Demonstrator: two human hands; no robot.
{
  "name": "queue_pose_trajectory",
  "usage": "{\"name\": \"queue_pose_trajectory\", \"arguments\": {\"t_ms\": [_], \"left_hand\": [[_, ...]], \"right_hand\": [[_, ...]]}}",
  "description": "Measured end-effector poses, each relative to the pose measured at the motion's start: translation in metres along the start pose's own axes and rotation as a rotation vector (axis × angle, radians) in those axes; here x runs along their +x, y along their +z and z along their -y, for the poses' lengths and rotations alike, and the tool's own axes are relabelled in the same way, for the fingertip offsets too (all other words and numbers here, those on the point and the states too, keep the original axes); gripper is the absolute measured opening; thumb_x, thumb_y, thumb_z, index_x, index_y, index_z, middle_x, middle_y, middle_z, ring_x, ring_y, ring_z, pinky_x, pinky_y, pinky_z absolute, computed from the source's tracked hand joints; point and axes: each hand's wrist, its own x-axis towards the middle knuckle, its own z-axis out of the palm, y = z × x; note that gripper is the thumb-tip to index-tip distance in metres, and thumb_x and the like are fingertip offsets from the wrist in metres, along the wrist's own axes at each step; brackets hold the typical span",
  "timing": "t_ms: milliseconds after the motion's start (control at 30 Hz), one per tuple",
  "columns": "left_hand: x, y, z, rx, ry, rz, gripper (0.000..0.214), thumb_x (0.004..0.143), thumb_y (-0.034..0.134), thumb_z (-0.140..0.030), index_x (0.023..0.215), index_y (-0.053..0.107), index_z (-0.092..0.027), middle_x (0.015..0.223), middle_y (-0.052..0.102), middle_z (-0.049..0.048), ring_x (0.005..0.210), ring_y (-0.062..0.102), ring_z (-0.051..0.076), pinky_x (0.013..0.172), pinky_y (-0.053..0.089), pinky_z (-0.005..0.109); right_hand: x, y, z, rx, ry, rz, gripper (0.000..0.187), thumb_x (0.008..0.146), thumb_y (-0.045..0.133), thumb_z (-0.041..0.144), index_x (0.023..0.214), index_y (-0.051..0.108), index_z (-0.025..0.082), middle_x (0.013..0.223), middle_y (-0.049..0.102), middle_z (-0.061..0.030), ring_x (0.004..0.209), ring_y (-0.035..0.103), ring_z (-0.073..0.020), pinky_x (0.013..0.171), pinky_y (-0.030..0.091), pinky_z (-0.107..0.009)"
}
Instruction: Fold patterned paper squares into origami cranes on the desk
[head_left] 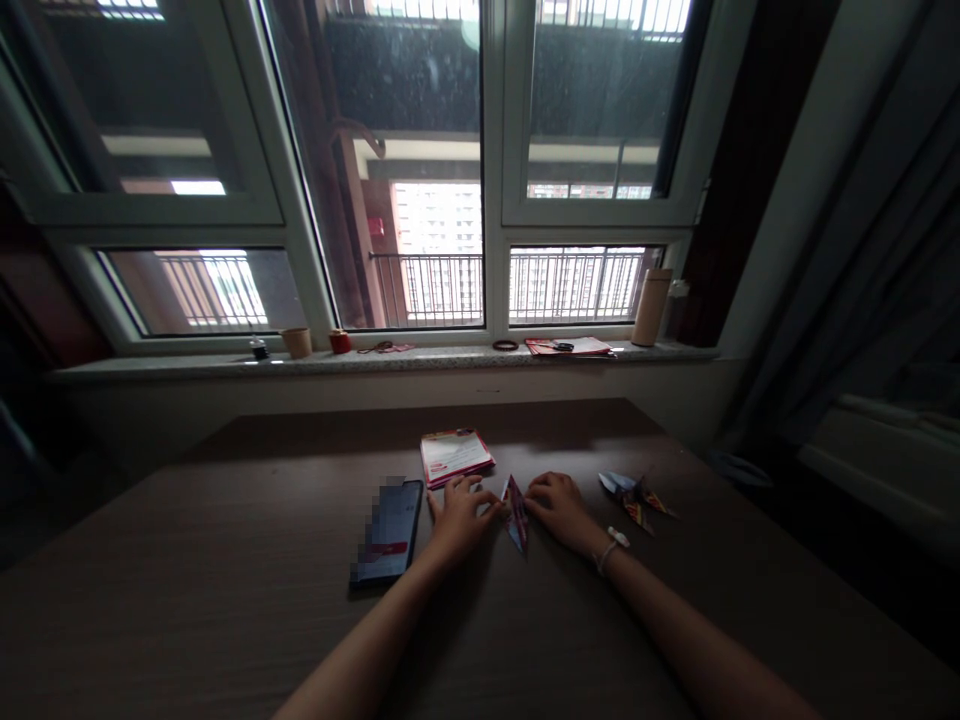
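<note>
A small piece of folded paper point(515, 518), dark red with pale blue at its near tip, stands pointed at both ends on the brown table. My left hand point(463, 512) pinches its left side with thumb and forefinger. From the right, the curled fingers of my right hand point(559, 508) grip the opposite edge; a pale bracelet circles that wrist. Just beyond my left hand lies a stack of printed paper sheets point(456, 455). A phone point(390, 535) rests left of that hand. Right of my right hand sits another folded paper piece point(634, 497) with several pointed tips.
The table point(225, 540) ends below a stone windowsill point(450, 357). On the sill stand a tan cup point(297, 343), a red spool-like item point(340, 342) and a tall beige bottle point(651, 308). Scissors point(561, 346) lie there on papers point(592, 346).
</note>
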Motion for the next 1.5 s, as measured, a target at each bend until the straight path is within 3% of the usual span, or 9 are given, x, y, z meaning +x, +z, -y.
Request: {"name": "queue_pose_trajectory", "arguments": {"t_ms": [167,367,567,700,1300,1500], "left_hand": [[-0.001,0.004,-0.009,0.026,-0.036,-0.029,0.019,0.091,0.056,-0.036,0.099,0.072,-0.034,0.14,0.054,0.0044,0.135,0.038,0.032,0.108,0.01,0.076],[-0.002,0.006,-0.011,0.04,-0.05,-0.075,0.02,0.09,0.056,-0.035,0.106,0.069,-0.032,0.138,0.055,0.0061,0.133,0.041,0.031,0.109,0.014,0.074],[-0.002,0.007,-0.011,0.053,-0.003,-0.093,0.036,0.09,0.057,-0.035,0.125,0.06,-0.039,0.137,0.056,0.0047,0.13,0.041,0.03,0.111,0.005,0.072],[-0.002,0.007,-0.011,0.07,-0.014,-0.067,0.024,0.09,0.057,-0.038,0.11,0.07,-0.04,0.142,0.052,0.0046,0.135,0.036,0.033,0.109,0.007,0.074],[-0.002,0.006,-0.014,0.102,-0.029,-0.069,0.019,0.088,0.059,-0.041,0.099,0.074,-0.037,0.142,0.052,0.0054,0.135,0.038,0.033,0.109,0.007,0.074],[-0.002,0.006,-0.013,0.092,-0.03,-0.068,0.019,0.087,0.059,-0.043,0.099,0.074,-0.038,0.141,0.052,0.0058,0.134,0.038,0.033,0.108,0.005,0.075]], "right_hand": [[-0.003,0.003,0.014,-0.085,0.073,-0.035,0.023,0.091,0.054,0.037,0.094,0.075,0.027,0.112,0.064,-0.0053,0.116,0.048,-0.0251,0.104,0.029,-0.042],[-0.008,0.002,0.027,-0.153,0.141,-0.036,0.025,0.093,0.05,0.039,0.098,0.072,0.028,0.117,0.062,-0.0062,0.121,0.044,-0.0286,0.108,0.021,-0.057],[-0.009,0.004,0.035,-0.241,0.131,-0.057,0.026,0.095,0.047,0.039,0.101,0.069,0.026,0.117,0.06,-0.0084,0.122,0.043,-0.0304,0.109,0.017,-0.065],[-0.008,0.005,0.037,-0.251,0.136,-0.043,0.027,0.095,0.046,0.04,0.102,0.068,0.026,0.119,0.058,-0.0102,0.123,0.042,-0.0322,0.107,0.015,-0.07],[-0.006,0.004,0.039,-0.232,0.143,-0.041,0.033,0.096,0.043,0.036,0.097,0.07,0.018,0.123,0.059,-0.0152,0.126,0.039,-0.0342,0.109,0.01,-0.072],[-0.006,0.007,0.036,-0.219,0.17,-0.061,0.03,0.094,0.046,0.038,0.098,0.068,0.019,0.118,0.06,-0.0141,0.118,0.044,-0.0321,0.11,0.013,-0.068]]}}
